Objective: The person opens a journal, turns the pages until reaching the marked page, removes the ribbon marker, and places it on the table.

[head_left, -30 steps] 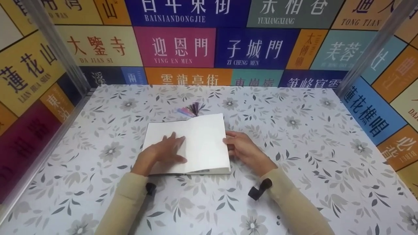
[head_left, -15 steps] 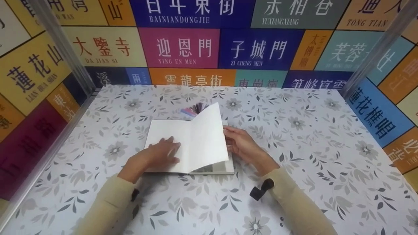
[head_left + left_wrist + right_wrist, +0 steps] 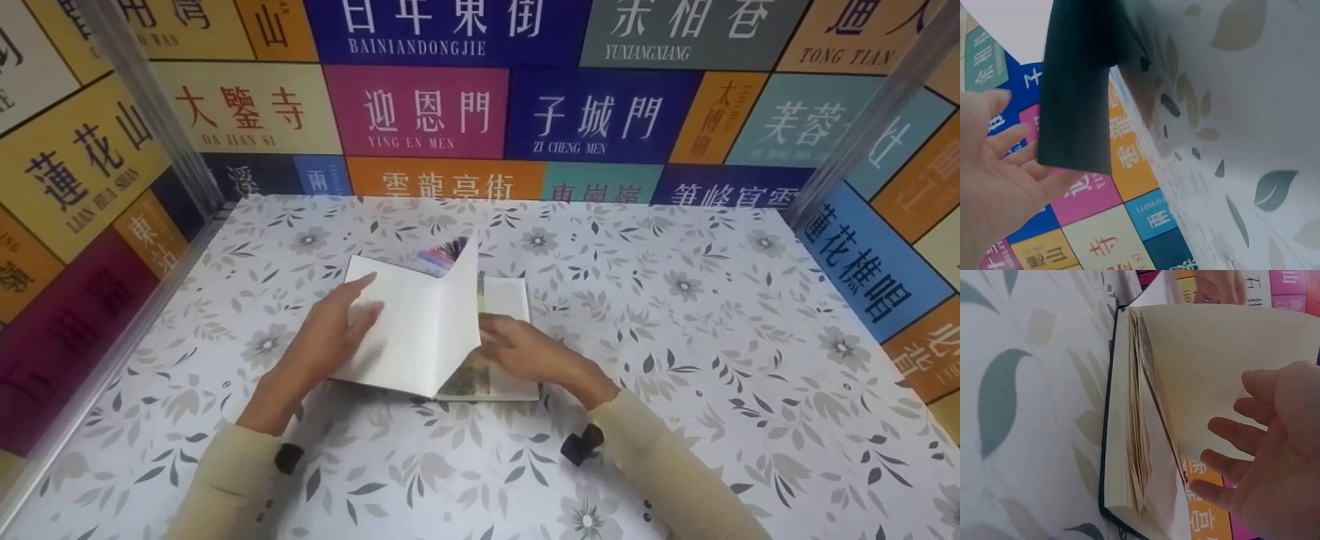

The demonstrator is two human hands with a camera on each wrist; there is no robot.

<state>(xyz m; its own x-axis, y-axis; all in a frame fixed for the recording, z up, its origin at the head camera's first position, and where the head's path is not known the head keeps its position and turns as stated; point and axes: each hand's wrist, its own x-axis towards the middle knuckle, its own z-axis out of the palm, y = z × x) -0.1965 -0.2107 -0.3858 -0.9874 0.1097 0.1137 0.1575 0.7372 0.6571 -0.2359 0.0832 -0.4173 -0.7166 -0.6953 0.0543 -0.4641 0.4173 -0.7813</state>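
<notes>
A dark-covered notebook [image 3: 401,330] lies open on the table, its blank left side tilted up off the cloth. My left hand [image 3: 326,330] is at the left side, thumb and fingers over the white page. In the left wrist view, the dark cover [image 3: 1075,112] hides some of that hand's fingertips. My right hand [image 3: 529,349] reaches in from the right, its fingertips at the edge of a raised page [image 3: 457,322]. Its fingers look spread and loosely straight in the right wrist view. Beneath that page, a greenish printed piece [image 3: 472,375] shows on the right side.
A fan of colourful strips [image 3: 446,253] lies just behind the notebook, partly covered by it. The table has a floral cloth [image 3: 675,337]. Panels with printed characters [image 3: 427,112] stand at the back and sides, with clear posts [image 3: 862,112] at the corners.
The page at the right has risen and swung left with my right hand. My left hand has moved from the middle of the left page toward its outer edge, and that side has tilted up.
</notes>
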